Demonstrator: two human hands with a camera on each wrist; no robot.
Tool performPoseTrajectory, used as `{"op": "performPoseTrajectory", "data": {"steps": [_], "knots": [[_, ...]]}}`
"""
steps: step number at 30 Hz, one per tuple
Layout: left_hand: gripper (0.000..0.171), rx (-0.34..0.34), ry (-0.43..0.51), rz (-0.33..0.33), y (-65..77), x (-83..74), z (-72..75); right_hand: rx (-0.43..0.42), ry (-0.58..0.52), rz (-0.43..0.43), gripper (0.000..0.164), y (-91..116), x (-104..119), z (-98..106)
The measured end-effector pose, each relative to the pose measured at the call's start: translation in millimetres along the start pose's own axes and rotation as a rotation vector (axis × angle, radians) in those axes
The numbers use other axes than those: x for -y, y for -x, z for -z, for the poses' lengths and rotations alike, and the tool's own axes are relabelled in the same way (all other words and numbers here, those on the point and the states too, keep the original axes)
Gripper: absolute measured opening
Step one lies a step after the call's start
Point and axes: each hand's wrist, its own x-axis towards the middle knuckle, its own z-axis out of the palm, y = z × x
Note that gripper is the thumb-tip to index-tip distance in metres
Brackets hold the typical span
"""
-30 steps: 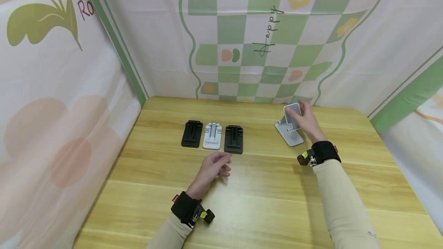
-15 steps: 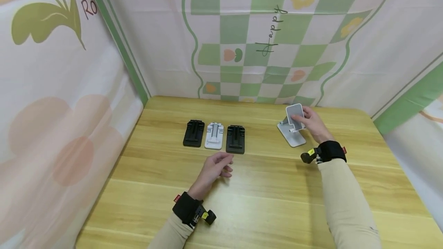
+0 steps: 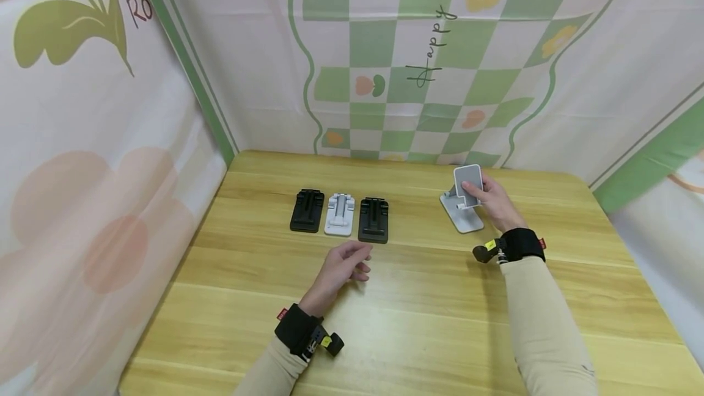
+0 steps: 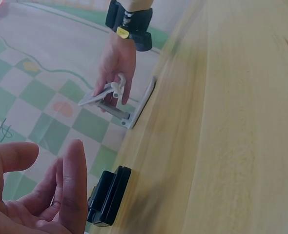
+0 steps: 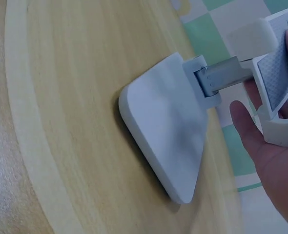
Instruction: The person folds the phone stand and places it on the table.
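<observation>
A white phone stand [image 3: 465, 217] stands unfolded at the back right of the table, its base flat on the wood. My right hand [image 3: 499, 201] grips its tilted upper plate from the right, thumb on the grey pad in front and fingers behind. The right wrist view shows the stand's base [image 5: 163, 126] and the metal arm joining it to the plate. My left hand [image 3: 343, 266] is held loosely over the table with nothing in it. Its fingertips are just in front of a folded black phone stand [image 3: 373, 220].
Left of that black stand lie a folded white phone stand [image 3: 339, 215] and another folded black phone stand [image 3: 307, 210], in a row. A printed curtain [image 3: 264, 78] hangs along the table's back edge and left side. The wooden table [image 3: 429, 322] extends toward me.
The right thumb has slid lower on the plate, and the fingers have come down from its top edge to its right side. The left hand stays where it was.
</observation>
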Motion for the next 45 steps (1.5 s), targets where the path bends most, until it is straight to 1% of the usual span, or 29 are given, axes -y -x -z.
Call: {"op": "performPoseTrajectory", "data": {"steps": [4, 6, 9, 11, 15, 17, 19, 23, 26, 30, 34, 40, 45], "knots": [[0.049, -0.005, 0.007, 0.002, 0.9, -0.2, -1.8, 0.01, 0.019, 0.007, 0.032, -6.0, -8.6, 3.8], [0.05, -0.01, 0.009, 0.004, 1.5, 0.5, -2.3, -0.009, 0.008, 0.025, 0.026, -5.1, -8.9, 1.2], [0.049, -0.015, 0.013, 0.006, 3.4, 1.8, -2.2, -0.069, -0.007, 0.041, 0.024, -1.8, -7.6, -6.4], [0.049, -0.018, 0.014, 0.008, 4.5, 2.5, -1.8, -0.117, -0.041, 0.042, 0.028, -0.4, -8.6, -11.9], [0.049, -0.021, 0.009, 0.01, 5.4, 3.4, -2.1, -0.181, -0.104, 0.006, 0.045, 1.6, -13.9, -18.1], [0.05, -0.021, 0.007, 0.01, 5.1, 4.2, -2.5, -0.213, -0.136, -0.006, 0.05, 3.8, -15.9, -21.5], [0.05, -0.02, 0.009, 0.011, 4.8, 4.5, -3.1, -0.248, -0.166, -0.003, 0.051, 6.3, -16.7, -25.9], [0.047, -0.017, 0.013, 0.009, 4.2, 3.8, -4.1, -0.311, -0.21, 0.042, 0.048, 10.5, -13.2, -36.6], [0.045, -0.015, 0.01, 0.004, 4.3, 2.6, -4.7, -0.343, -0.219, 0.072, 0.041, 12.6, -6.4, -44.8], [0.045, -0.015, 0.014, 0.007, 4.9, 0.4, -5.6, -0.386, -0.257, 0.086, 0.032, 13.6, 6.3, -56.5], [0.045, -0.017, 0.023, 0.012, 4.0, -1.4, -7.1, -0.415, -0.294, 0.107, 0.03, 15.3, 25.4, -69.2], [0.05, -0.014, 0.027, 0.008, 1.9, -3.2, -8.9, -0.433, -0.263, 0.152, 0.03, 25.4, 58.1, -88.3], [0.051, -0.02, 0.028, 0.008, 0.5, -2.6, -10.6, -0.428, -0.257, 0.207, 0.027, 35.1, 75.3, -101.4]]}}
